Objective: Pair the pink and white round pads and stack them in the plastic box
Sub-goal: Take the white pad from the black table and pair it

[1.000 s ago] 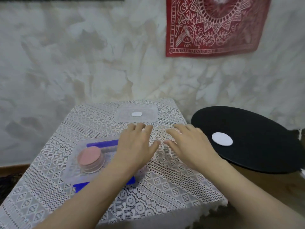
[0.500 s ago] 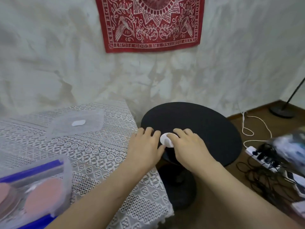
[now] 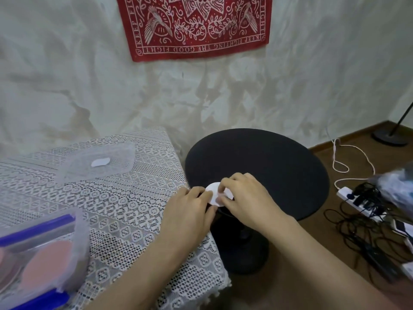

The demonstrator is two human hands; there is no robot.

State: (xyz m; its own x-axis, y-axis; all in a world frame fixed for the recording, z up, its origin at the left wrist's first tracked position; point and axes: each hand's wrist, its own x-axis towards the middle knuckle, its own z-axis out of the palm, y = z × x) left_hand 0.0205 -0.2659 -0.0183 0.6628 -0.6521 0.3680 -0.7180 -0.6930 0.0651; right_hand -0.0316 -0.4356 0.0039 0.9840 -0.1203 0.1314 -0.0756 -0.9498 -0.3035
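A white round pad (image 3: pixel 214 193) is lifted at the near left edge of the black round table (image 3: pixel 268 166). My right hand (image 3: pixel 243 198) pinches the pad between its fingers and thumb. My left hand (image 3: pixel 190 211) touches the pad's left edge with its fingertips. The clear plastic box (image 3: pixel 67 242) with blue clips sits at the lower left on the lace-covered table (image 3: pixel 125 202). Pink round pads (image 3: pixel 44 265) are stacked inside it.
The box's clear lid (image 3: pixel 100 163) lies at the back of the lace table. On the floor to the right are a power strip (image 3: pixel 355 200), tangled black cables (image 3: pixel 368 238) and a lamp base (image 3: pixel 390 139). A red cloth (image 3: pixel 196 25) hangs on the wall.
Both hands moved from the lace table to the black table. My right hand has taken hold of the white pad and lifted it off the surface; the view swung right.
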